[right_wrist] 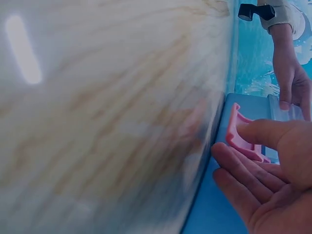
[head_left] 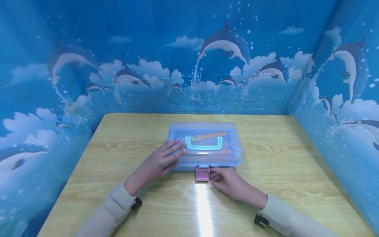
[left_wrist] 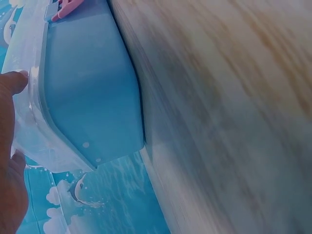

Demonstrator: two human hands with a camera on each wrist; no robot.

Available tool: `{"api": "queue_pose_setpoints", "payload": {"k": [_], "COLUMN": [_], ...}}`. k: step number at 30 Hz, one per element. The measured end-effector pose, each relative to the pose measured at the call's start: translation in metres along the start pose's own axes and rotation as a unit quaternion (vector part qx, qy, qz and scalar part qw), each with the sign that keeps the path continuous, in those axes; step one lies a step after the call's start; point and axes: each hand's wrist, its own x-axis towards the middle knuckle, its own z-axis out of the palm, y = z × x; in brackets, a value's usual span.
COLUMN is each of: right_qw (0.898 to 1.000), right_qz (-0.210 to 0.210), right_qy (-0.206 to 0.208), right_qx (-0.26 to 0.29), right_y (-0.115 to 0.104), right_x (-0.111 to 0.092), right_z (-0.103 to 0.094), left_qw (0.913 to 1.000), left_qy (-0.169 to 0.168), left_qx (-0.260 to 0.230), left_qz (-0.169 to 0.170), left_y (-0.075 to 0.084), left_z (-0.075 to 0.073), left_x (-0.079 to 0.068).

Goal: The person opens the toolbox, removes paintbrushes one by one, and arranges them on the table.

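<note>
A blue plastic box (left_wrist: pixel 92 78) with a clear lid (head_left: pixel 207 158) sits closed on the table. A light-blue handle (head_left: pixel 204 147) lies folded on the lid. My left hand (head_left: pixel 163 159) rests on the lid's left side with fingers outstretched. At the front, the pink latch (head_left: pixel 202 174) stands swung outward from the box. My right hand (head_left: pixel 231 182) holds the latch's right edge; in the right wrist view the thumb (right_wrist: pixel 263 131) lies against it, the other fingers alongside. The index fingertip is partly hidden there.
Under the clear lid lie orange-handled brushes (head_left: pixel 210 135). The wood-grain table (head_left: pixel 124 138) carries a bright light reflection in front of the box. A blue dolphin-print curtain (head_left: pixel 165 95) rises behind and at both sides.
</note>
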Motion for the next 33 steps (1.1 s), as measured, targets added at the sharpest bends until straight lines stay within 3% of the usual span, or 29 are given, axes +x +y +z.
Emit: {"api": "queue_pose_setpoints", "payload": {"k": [5, 11, 15, 17, 21, 24, 26, 29, 33], "right_qw": [0.999, 0.993, 0.985, 0.977, 0.947, 0.927, 0.919, 0.916, 0.928], "right_qz": [0.004, -0.015, -0.076, -0.132, -0.239, -0.281, -0.290, -0.287, -0.255], "right_qy": [0.007, 0.054, 0.098, 0.124, 0.178, 0.213, 0.230, 0.236, 0.212], "right_qx": [-0.047, -0.106, -0.118, -0.114, -0.119, -0.131, -0.138, -0.151, -0.169], "right_y": [-0.002, -0.008, -0.012, -0.012, -0.011, -0.009, -0.006, -0.001, 0.008], "right_x": [-0.005, -0.015, -0.019, -0.019, -0.015, -0.009, -0.005, -0.004, -0.006], "right_z": [-0.003, -0.009, -0.015, -0.020, -0.034, -0.046, -0.054, -0.064, -0.072], "left_qw": [0.9999, 1.0000, 0.9999, 0.9999, 0.9997, 0.9996, 0.9996, 0.9994, 0.9989], "left_qy": [-0.009, -0.005, -0.008, -0.012, -0.020, -0.019, -0.017, -0.019, -0.027], "left_qx": [0.002, 0.001, 0.000, 0.002, 0.009, 0.017, 0.021, 0.027, 0.033], "left_qz": [-0.006, -0.004, -0.007, -0.008, -0.010, -0.011, -0.012, -0.012, -0.019], "left_y": [0.002, 0.001, 0.001, 0.001, 0.003, 0.004, 0.005, 0.006, 0.009], "left_z": [-0.001, 0.001, 0.001, 0.000, -0.003, -0.005, -0.006, -0.006, -0.008], "left_x": [0.001, -0.001, -0.001, 0.000, 0.001, 0.002, 0.002, 0.003, 0.003]}}
